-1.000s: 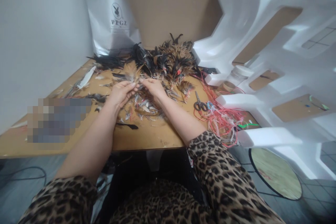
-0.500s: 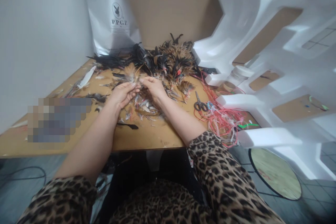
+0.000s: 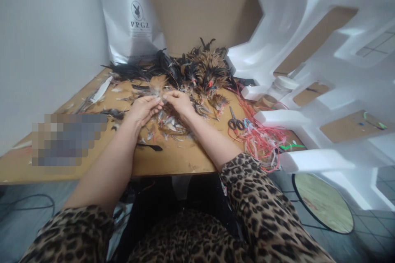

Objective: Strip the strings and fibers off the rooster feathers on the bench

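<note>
My left hand (image 3: pixel 145 109) pinches the base of a light brown feather tuft (image 3: pixel 158 84), which fans upward above the fingertips. Close beside it, my right hand (image 3: pixel 179 102) has thumb and forefinger pressed together at the tuft's lower right. What exactly lies between those right fingertips is too small to make out. Under and between the hands are loose white and brown feather scraps (image 3: pixel 172 125). Just behind stands a heap of brown and black feather bunches (image 3: pixel 212 68), some with red bits at the base.
Black-handled scissors (image 3: pixel 236 121) lie right of my hands, beside tangled pink and red strings (image 3: pixel 262 141). White foam pieces (image 3: pixel 311 160) line the right side. A white bag (image 3: pixel 135 45) stands at the back left. One long white feather (image 3: pixel 102 89) and a dark feather (image 3: pixel 151 146) rest on the table (image 3: pixel 173 164).
The brown tuft has turned slightly and fans more upright. My right fingertips have shifted a little left, closer to the left ones.
</note>
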The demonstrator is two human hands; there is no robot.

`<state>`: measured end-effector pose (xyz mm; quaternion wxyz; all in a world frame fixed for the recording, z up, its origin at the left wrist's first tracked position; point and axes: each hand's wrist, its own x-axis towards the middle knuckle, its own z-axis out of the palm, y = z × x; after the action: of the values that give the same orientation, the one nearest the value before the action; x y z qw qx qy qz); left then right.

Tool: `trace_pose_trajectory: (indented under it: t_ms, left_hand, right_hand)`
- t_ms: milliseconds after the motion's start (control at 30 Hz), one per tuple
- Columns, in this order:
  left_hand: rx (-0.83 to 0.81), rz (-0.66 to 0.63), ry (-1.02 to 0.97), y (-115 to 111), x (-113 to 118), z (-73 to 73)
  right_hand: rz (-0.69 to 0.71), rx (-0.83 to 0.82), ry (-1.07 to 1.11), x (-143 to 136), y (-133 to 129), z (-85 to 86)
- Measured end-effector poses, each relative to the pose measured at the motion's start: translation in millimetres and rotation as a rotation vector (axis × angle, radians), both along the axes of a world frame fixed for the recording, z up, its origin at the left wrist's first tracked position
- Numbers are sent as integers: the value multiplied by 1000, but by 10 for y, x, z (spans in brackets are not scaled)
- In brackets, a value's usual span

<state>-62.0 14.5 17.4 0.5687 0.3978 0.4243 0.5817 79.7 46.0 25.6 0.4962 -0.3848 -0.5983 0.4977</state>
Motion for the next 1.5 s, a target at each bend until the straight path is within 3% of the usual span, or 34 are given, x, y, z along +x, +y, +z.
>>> trace_pose_trajectory:
  t_ms: [133, 267, 433, 567, 767, 1167, 1333, 1500]
  left_hand:
    - [36, 93, -57, 48, -71, -11]
    - [50, 95, -101, 73, -93, -26]
    - [42, 68, -81, 68, -78, -40]
    - [62, 68, -105, 70, -87, -45]
    - [51, 76, -190, 95, -125, -62]
    - [-95, -253, -102, 11, -88, -74]
    - [-46, -198, -98, 21, -75, -79]
    - [24, -32, -107, 34, -61, -29]
  right_hand:
    - [51, 355, -460, 83, 16, -22]
    - [61, 689, -980, 105, -90, -43]
    - [44, 878, -1200, 46, -154, -166]
    - [-22, 897, -1178, 63, -87, -188]
    - [-273, 866, -1026, 242, -3, -48]
    - [-369, 989, -994, 268, 13, -43]
    - [-372, 916, -877, 256, -19, -30]
    - [-491, 637, -584, 251, 31, -17]
